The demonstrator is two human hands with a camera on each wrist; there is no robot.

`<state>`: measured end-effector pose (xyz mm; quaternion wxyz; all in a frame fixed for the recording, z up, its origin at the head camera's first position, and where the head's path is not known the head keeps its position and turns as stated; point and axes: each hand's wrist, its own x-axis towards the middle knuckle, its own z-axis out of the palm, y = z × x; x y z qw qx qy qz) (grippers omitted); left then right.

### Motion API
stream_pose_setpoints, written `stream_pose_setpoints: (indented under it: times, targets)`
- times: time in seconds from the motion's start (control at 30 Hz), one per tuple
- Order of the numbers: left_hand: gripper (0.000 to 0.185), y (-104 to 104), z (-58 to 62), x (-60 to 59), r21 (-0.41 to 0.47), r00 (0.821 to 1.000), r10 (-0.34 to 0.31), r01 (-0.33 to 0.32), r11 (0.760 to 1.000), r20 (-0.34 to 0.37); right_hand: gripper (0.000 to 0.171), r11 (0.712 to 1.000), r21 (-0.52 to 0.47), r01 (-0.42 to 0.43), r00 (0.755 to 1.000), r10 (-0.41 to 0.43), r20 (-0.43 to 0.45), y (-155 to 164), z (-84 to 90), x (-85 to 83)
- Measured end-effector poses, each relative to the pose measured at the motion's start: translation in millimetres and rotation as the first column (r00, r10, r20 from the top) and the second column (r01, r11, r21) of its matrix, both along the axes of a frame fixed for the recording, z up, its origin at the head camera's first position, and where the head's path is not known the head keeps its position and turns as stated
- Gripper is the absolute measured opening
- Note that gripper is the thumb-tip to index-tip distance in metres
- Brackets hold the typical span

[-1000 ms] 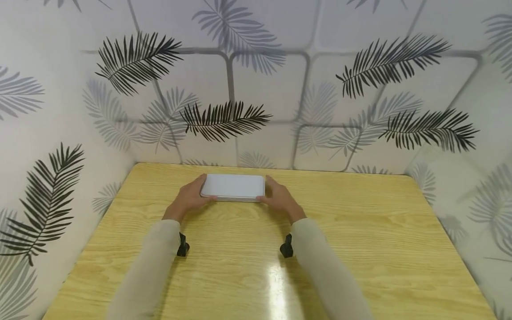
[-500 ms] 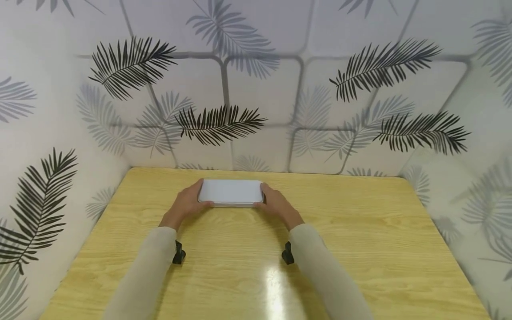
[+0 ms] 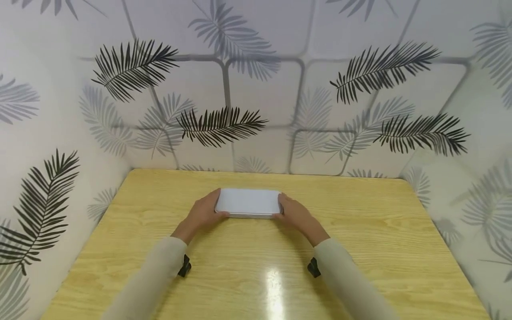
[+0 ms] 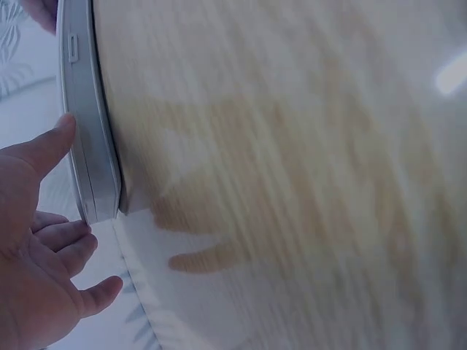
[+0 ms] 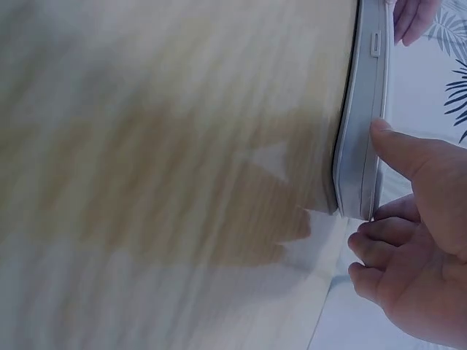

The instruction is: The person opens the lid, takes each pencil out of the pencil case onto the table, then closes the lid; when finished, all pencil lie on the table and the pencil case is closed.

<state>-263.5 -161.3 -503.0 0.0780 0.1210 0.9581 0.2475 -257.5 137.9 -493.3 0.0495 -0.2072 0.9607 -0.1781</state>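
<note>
1. The flat white case (image 3: 249,202) now sits further right and nearer the person on the worktop (image 3: 360,249) than a second ago
2. Left hand (image 3: 203,214) and right hand (image 3: 296,216) grip its ends, fingers curled, so it is being repositioned

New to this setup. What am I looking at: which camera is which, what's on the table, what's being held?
No machine here: a person's two bare hands. The wide picture comes from a head-worn camera looking down; the two blurry close-ups come from cameras on each wrist. On the wooden table is one flat white case, lid shut. The left hand grips its left end and the right hand its right end. The wrist views show a thumb pressed on the case's edge. Whether it is lifted is unclear. Leaf-print walls surround the table.
</note>
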Motion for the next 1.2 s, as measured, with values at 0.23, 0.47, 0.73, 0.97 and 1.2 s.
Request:
stream_pose_setpoints:
  times: [0.23,0.47,0.73,0.97,1.2]
  targets:
    - [0.087,23,-1.1,19.8,-0.022,0.997,-0.064,0.063,0.998,-0.038,0.050,0.999,0.038,-0.020,0.998,0.022,-0.059,29,-3.1,22.4]
    - [0.087,32,4.3,35.9,-0.056,0.995,-0.073,0.069,0.996,-0.073,0.068,0.999,0.049,-0.019,1.000,0.019,-0.007,40,1.1,40.6]
    - [0.084,34,8.2,52.2,-0.081,0.988,-0.088,0.078,0.994,-0.127,0.068,0.999,0.038,-0.034,0.998,0.036,-0.049,42,-0.7,57.3]
    - [0.086,31,9.9,60.3,-0.067,0.988,-0.086,0.078,0.995,-0.127,0.074,0.998,0.063,-0.020,0.999,0.023,-0.042,39,5.8,64.6]
    - [0.101,25,2.5,51.7,0.000,0.994,-0.102,0.102,0.995,-0.036,0.075,0.995,0.070,-0.070,0.997,0.073,-0.041,18,23.3,65.8]
